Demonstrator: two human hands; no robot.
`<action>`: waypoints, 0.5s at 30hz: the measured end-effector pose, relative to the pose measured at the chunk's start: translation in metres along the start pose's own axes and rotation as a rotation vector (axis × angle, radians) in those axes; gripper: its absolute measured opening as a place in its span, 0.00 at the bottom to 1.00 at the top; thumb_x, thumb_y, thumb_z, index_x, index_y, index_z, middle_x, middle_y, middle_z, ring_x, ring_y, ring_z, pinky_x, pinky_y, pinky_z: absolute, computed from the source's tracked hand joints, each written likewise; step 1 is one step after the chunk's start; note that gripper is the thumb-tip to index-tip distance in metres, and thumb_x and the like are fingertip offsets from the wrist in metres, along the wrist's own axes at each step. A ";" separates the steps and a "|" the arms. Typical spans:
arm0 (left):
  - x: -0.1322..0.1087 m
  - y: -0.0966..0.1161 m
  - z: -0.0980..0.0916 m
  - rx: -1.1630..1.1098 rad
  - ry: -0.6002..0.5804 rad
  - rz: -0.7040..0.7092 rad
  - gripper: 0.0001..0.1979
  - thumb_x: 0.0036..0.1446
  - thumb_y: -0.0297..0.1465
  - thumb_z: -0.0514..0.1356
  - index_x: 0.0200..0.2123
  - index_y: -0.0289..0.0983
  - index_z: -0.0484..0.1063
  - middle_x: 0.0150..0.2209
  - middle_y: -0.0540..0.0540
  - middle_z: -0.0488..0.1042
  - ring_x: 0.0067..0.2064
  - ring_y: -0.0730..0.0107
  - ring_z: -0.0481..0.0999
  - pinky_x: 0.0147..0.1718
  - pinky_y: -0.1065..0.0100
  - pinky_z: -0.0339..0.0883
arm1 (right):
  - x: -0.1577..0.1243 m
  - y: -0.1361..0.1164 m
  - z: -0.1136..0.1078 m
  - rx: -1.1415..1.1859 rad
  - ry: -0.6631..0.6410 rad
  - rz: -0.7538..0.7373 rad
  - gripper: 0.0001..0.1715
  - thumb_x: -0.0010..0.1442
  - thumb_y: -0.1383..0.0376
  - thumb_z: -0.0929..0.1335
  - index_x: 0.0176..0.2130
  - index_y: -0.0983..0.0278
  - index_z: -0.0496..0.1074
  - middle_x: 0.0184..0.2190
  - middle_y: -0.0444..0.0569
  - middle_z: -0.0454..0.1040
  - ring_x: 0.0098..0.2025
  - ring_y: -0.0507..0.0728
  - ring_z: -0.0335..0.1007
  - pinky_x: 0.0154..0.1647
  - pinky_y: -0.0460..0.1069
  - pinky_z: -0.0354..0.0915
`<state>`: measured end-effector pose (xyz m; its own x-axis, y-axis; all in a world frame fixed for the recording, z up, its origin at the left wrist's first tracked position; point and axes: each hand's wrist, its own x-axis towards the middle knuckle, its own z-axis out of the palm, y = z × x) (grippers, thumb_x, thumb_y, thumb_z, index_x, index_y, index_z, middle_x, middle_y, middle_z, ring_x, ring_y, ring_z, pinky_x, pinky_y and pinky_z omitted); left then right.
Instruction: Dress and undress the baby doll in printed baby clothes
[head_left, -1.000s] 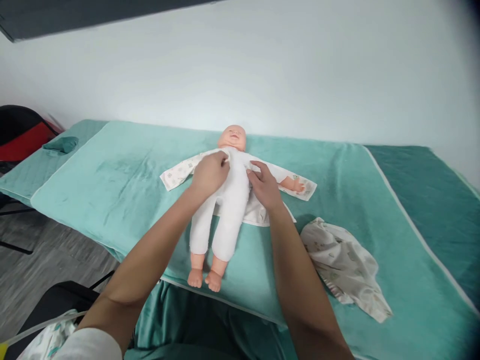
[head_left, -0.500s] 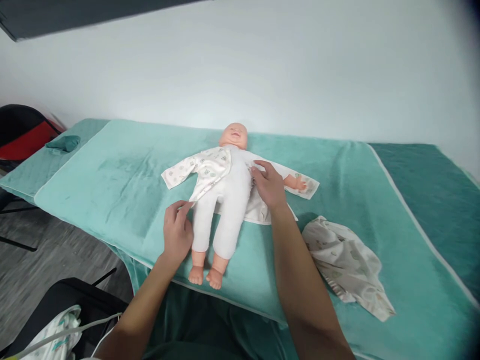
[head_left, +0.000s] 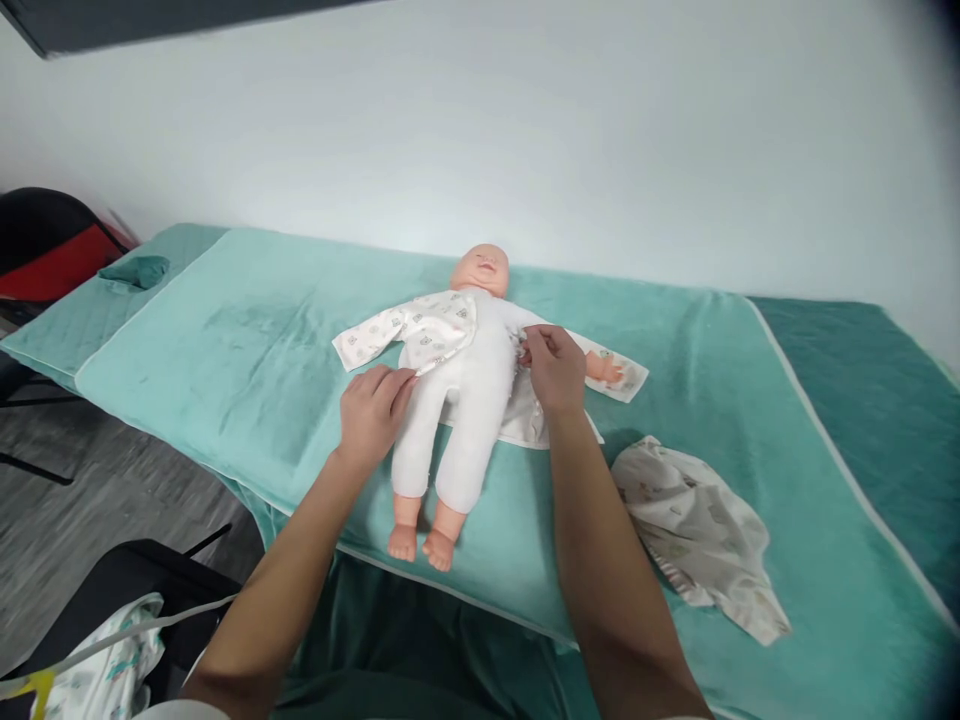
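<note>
A baby doll (head_left: 469,430) with a white cloth body lies on its back on the bed, its head toward the wall. Around its arms is a white patterned baby shirt (head_left: 439,325), open at the front. One front panel covers part of the chest; the other lies spread beneath the doll. My left hand (head_left: 375,410) pinches the lower corner of the near-left panel over the doll's hip. At the doll's other side, my right hand (head_left: 553,365) has its fingertips pinched on the shirt's edge by the armpit. The doll's hand shows at the right sleeve.
The bed (head_left: 247,330) has a green cover and a face hole at its left end. Crumpled patterned baby clothing (head_left: 697,530) lies to the right. A black chair (head_left: 135,590) holding printed cloth stands lower left, a cable crossing it. Behind is a white wall.
My left hand has lifted the shirt corner up and to the right, folding it higher over the doll's hip. My right hand's fingers have closed by the armpit. The view has shifted slightly.
</note>
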<state>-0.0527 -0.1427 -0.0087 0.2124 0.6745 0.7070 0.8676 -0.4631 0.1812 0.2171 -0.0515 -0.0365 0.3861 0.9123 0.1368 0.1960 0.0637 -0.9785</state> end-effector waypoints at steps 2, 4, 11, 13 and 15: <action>0.002 0.006 -0.004 -0.086 0.035 -0.040 0.08 0.72 0.33 0.58 0.43 0.38 0.77 0.34 0.47 0.79 0.36 0.68 0.77 0.37 0.66 0.67 | 0.000 0.001 0.000 0.019 -0.004 -0.002 0.14 0.60 0.53 0.68 0.36 0.60 0.76 0.28 0.40 0.75 0.27 0.52 0.70 0.34 0.49 0.67; 0.000 0.010 -0.008 -0.160 0.057 -0.095 0.06 0.72 0.31 0.58 0.44 0.38 0.75 0.34 0.48 0.78 0.36 0.70 0.76 0.37 0.68 0.68 | 0.001 0.003 0.001 0.031 -0.010 0.001 0.15 0.60 0.52 0.68 0.36 0.60 0.76 0.28 0.40 0.75 0.27 0.52 0.70 0.33 0.49 0.68; -0.009 -0.004 -0.010 -0.110 0.008 -0.048 0.18 0.67 0.21 0.51 0.53 0.39 0.74 0.47 0.42 0.77 0.49 0.63 0.77 0.48 0.62 0.72 | 0.001 0.004 0.000 0.028 -0.038 -0.025 0.17 0.61 0.51 0.68 0.38 0.61 0.77 0.29 0.41 0.75 0.27 0.52 0.69 0.35 0.50 0.69; -0.002 -0.010 -0.006 -0.020 -0.016 -0.051 0.19 0.64 0.20 0.52 0.52 0.40 0.76 0.46 0.42 0.77 0.47 0.62 0.77 0.45 0.62 0.71 | 0.001 0.004 0.001 0.030 -0.042 -0.023 0.17 0.60 0.51 0.68 0.38 0.61 0.77 0.30 0.41 0.75 0.28 0.52 0.69 0.35 0.50 0.69; 0.008 -0.013 -0.002 0.026 -0.052 -0.076 0.17 0.63 0.21 0.55 0.49 0.41 0.77 0.45 0.43 0.77 0.46 0.61 0.77 0.43 0.62 0.70 | 0.001 0.003 0.001 0.032 -0.043 -0.017 0.17 0.60 0.51 0.68 0.38 0.61 0.77 0.30 0.41 0.75 0.28 0.52 0.69 0.35 0.50 0.69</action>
<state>-0.0633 -0.1329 -0.0036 0.1682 0.7360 0.6558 0.8931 -0.3953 0.2146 0.2173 -0.0501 -0.0397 0.3437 0.9275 0.1471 0.1726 0.0917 -0.9807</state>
